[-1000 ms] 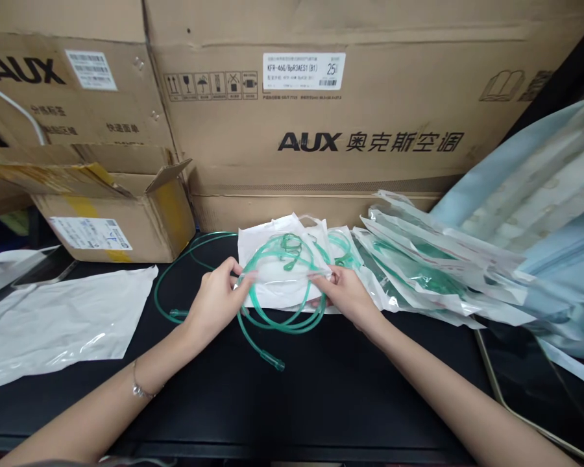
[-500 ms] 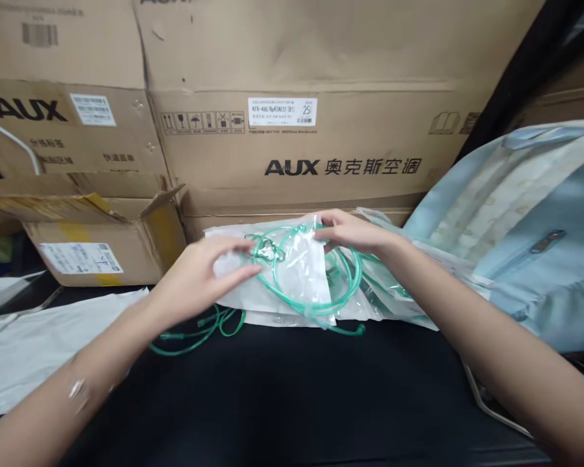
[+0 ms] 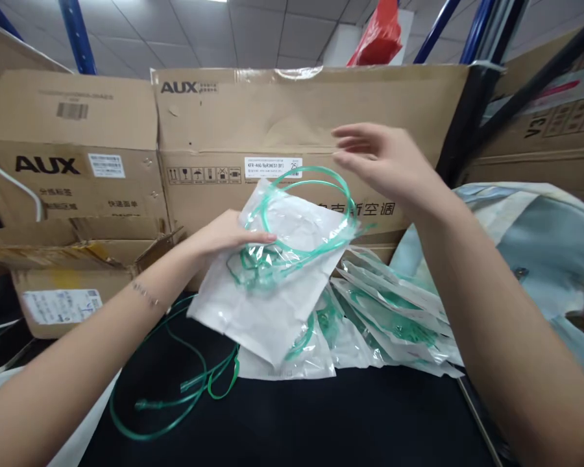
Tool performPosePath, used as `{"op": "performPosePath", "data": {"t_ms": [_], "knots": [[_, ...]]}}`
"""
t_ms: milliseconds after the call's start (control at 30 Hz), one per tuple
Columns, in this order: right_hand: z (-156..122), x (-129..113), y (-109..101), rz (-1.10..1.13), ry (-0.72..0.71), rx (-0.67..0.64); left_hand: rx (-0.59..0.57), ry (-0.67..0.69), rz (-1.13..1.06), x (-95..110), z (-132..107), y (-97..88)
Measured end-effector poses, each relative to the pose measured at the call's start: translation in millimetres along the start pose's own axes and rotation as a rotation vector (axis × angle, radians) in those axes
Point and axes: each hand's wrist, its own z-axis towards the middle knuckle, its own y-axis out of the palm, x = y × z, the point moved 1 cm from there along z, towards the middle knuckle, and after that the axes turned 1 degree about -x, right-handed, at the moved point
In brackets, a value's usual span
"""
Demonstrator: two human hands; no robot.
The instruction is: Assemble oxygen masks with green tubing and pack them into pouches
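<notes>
My left hand (image 3: 226, 235) grips a clear and white plastic pouch (image 3: 267, 305) lifted above the black table, its opening upward. A coil of green tubing (image 3: 304, 217) sits partly inside the pouch and loops out of its top. My right hand (image 3: 387, 162) is raised above and to the right of the loop, fingers stretched out toward the left and holding nothing. Another loose green tube (image 3: 185, 383) lies on the table below my left forearm.
A fanned stack of sealed pouches with green tubing (image 3: 394, 318) lies on the black table (image 3: 321, 421). Large AUX cardboard boxes (image 3: 296, 123) stand behind, a small open box (image 3: 63, 285) at left. A light blue bag (image 3: 540, 253) leans at right.
The pouch with the tubing has been lifted off the table and tilted upright. My right hand has let go and risen above it. The camera has tipped upward.
</notes>
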Motion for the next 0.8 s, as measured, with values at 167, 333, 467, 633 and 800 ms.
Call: {"op": "performPosePath", "data": {"t_ms": [167, 333, 467, 633, 800], "knots": [[-65.5, 24.0, 8.1, 0.04, 0.534, -0.256, 0.206, -0.27, -0.45, -27.7, -37.2, 30.8], [-77.9, 33.8, 31.8, 0.435, 0.475, -0.347, 0.184, -0.309, -0.404, -33.5, -57.1, 55.1], [-75.5, 34.1, 40.7, 0.507, 0.415, -0.378, 0.117, -0.285, -0.461, -39.1, -54.3, 57.4], [-80.7, 41.1, 49.4, 0.566, 0.428, -0.5, 0.177, -0.282, -0.685, -54.1, -44.3, 59.8], [-81.8, 53.0, 59.2, 0.532, 0.414, -0.629, 0.234, -0.38, -0.792, -62.3, -41.0, 65.2]]}}
